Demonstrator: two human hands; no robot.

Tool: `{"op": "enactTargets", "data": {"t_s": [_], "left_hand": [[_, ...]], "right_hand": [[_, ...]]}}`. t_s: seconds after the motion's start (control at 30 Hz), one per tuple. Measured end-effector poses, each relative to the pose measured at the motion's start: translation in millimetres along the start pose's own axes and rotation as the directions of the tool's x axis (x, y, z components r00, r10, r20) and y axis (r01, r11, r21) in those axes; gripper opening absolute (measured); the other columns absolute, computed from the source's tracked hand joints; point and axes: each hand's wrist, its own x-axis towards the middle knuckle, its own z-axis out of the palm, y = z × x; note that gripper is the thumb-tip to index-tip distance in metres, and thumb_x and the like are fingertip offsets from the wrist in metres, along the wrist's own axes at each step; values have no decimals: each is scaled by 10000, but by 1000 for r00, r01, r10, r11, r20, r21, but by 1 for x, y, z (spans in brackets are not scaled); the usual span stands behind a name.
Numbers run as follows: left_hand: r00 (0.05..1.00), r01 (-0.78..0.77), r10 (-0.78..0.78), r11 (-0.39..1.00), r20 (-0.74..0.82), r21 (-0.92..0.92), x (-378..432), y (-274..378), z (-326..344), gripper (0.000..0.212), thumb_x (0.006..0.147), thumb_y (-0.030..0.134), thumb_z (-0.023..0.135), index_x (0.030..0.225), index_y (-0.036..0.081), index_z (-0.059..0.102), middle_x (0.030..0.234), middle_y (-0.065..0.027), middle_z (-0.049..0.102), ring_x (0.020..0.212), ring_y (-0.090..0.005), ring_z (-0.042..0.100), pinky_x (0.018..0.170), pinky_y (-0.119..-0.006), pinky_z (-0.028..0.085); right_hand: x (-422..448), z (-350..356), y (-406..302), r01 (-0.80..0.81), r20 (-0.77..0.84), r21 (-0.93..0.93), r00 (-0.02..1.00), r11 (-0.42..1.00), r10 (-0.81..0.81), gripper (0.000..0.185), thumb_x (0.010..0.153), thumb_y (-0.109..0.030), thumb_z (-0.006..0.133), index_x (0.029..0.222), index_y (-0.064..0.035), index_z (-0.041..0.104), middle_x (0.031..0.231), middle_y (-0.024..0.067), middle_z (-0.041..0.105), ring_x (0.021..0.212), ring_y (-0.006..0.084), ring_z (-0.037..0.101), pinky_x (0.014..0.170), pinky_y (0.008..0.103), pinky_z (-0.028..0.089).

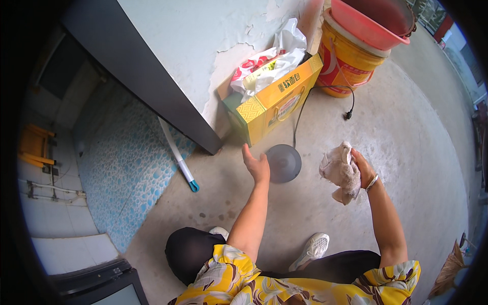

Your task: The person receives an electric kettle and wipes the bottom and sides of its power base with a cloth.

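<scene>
My left hand (257,166) is held out at the left rim of a round grey disc-shaped base (284,163), its fingers apart and nothing visible in it. Whether it touches the rim I cannot tell. A black power cord (298,121) runs from that base toward the bucket and ends in a plug (348,114) on the floor. To the right, my right hand (363,170) grips a crumpled, dirty whitish cloth (341,171), which hangs over the concrete floor. A bracelet circles the right wrist.
A yellow cardboard box (284,99) stuffed with plastic bags (286,45) leans by the peeling wall. Beyond stands a yellow bucket (343,61) with a red basin (370,28) on top. A white pole with a blue end (187,174) juts from the doorway, past a dark door frame (160,84).
</scene>
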Motion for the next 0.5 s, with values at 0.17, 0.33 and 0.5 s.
{"op": "enactTargets", "data": {"t_s": [0.17,0.33,0.5], "left_hand": [[935,-306,312,950,-165,65,34,53,-9,701,688,34,556,1296,-20,211,1351,-209,209,1263,-331,190,1024,-404,194],[960,-277,275,960,-60,-34,51,67,-16,676,670,-11,524,1286,-18,247,1309,-207,268,1226,-327,252,1011,-397,217],[967,-256,256,963,-10,-89,50,64,-18,641,679,-33,487,1284,4,280,1306,-185,292,1221,-326,265,1006,-393,229]], "right_hand": [[4,6,-20,-34,35,-63,999,997,37,254,798,-205,493,974,-26,533,882,80,596,791,191,586,704,346,497],[39,47,-55,234,-3,-181,971,955,-238,289,793,-101,483,1077,-56,454,890,70,579,764,168,589,657,320,512],[106,62,-107,543,-102,-344,789,766,-606,306,789,-116,539,1076,-43,459,873,43,566,736,143,570,643,296,494]]}}
